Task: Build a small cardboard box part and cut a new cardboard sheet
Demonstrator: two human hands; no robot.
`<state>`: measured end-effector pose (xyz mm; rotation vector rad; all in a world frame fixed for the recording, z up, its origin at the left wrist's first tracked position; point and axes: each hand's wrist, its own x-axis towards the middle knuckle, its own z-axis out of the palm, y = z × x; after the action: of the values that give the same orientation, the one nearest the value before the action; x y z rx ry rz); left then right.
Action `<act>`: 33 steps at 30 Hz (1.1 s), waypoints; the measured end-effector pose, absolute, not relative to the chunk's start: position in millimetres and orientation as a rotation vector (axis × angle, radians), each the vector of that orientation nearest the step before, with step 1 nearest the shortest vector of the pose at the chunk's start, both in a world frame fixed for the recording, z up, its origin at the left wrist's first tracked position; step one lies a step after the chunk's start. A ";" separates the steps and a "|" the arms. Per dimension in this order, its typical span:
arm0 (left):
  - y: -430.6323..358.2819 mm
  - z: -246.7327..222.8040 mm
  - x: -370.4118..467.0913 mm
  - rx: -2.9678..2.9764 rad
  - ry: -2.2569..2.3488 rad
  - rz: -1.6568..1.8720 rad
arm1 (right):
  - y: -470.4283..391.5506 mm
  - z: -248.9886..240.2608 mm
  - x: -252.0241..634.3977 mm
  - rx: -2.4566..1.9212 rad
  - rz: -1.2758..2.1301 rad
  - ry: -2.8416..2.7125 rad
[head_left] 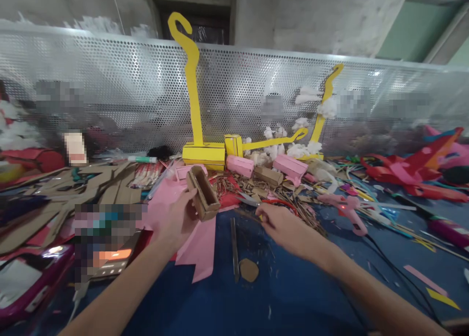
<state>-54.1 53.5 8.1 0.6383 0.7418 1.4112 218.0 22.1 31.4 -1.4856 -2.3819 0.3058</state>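
Cardboard disc [249, 270], round and brown, lies on the blue desk [293, 297]. Left hand [185, 216] pinches an open, oblong brown cardboard box [202, 195] above pink paper [202, 248]; right hand [274, 220] curls beside a metal blade [249, 199], grip indeterminable. Yellow hook-necked model [194, 101] stands beyond.

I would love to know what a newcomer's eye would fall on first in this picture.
Probably the tall yellow hook, rising above a yellow box at the back. Next might come the open cardboard box in the left hand, near the middle, then the pink glue gun on the right.
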 end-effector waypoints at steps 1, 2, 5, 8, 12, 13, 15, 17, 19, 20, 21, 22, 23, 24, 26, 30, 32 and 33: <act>53.9 7.5 -54.4 0.654 0.739 1.419 | 17.6 36.3 223.8 -1.463 0.327 -2.381; 54.1 7.1 -54.5 0.671 0.741 1.425 | 12.8 41.7 230.1 -1.446 0.372 -2.390; 52.1 7.6 -52.5 0.703 0.746 1.422 | -0.8 58.7 247.7 -1.352 0.597 -2.436; 46.4 8.9 -47.6 0.771 0.742 1.390 | -7.7 71.0 252.9 -1.209 0.875 -2.284; 38.0 8.1 -41.4 0.834 0.763 1.353 | -0.1 75.0 233.0 -0.994 1.224 -1.932; 36.5 7.6 -40.5 0.854 0.767 1.345 | 4.1 74.5 225.2 -0.944 1.274 -1.879; 34.7 6.7 -39.5 0.911 0.765 1.313 | 13.6 72.4 210.2 -0.848 1.307 -1.816; 33.9 6.5 -39.1 0.956 0.767 1.276 | 22.8 69.5 198.7 -0.786 1.288 -1.773; 33.3 7.2 -38.6 0.976 0.773 1.259 | 30.1 65.7 192.2 -0.761 1.267 -1.732; 32.9 7.7 -38.2 0.980 0.774 1.254 | 32.5 63.4 190.4 -0.756 1.261 -1.713; 32.3 8.3 -37.5 0.983 0.775 1.246 | 34.0 60.9 189.4 -0.755 1.257 -1.698; 31.5 8.8 -36.7 0.987 0.776 1.236 | 34.6 58.2 188.6 -0.756 1.258 -1.690; 30.6 9.1 -35.6 0.991 0.778 1.222 | 34.3 55.3 188.0 -0.763 1.266 -1.693; 29.6 9.2 -34.3 0.993 0.787 1.207 | 33.4 52.3 187.2 -0.776 1.281 -1.702; 27.5 8.3 -31.5 0.995 0.811 1.177 | 30.2 46.9 185.1 -0.816 1.324 -1.722; 24.8 4.1 -27.8 1.019 0.814 1.129 | 24.8 40.4 180.7 -0.874 1.378 -1.712; 24.4 2.2 -27.6 1.035 0.817 1.121 | 23.7 39.4 179.5 -0.892 1.372 -1.692; 24.3 1.6 -27.8 1.040 0.824 1.120 | 23.3 39.3 179.0 -0.902 1.366 -1.680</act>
<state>-27.8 24.3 1.6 1.0397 0.8235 1.1201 179.0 23.3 39.3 -0.9017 -1.6804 1.3659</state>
